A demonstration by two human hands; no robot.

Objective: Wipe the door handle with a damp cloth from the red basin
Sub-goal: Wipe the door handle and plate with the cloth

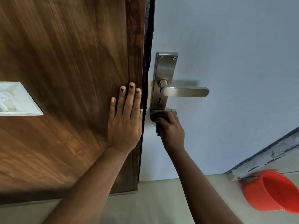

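Wiping is under way: right hand (171, 131) is clamped on a dark cloth (159, 118), pressing it against the bottom end of the steel backplate (164, 70), below the keyhole. Lever handle (186, 91) juts toward three o'clock, bare of cloth; the next move likely calls for lifting the cloth toward twelve o'clock and wrapping the lever. Left hand (124, 123) lies flat, fingers spread, on the brown wood-grain panel (64, 78) at nine o'clock. Pale blue door (234, 54) carries the hardware. Red basin (271, 191) sits on the floor (161, 199) at four o'clock.

No legible text or markings.
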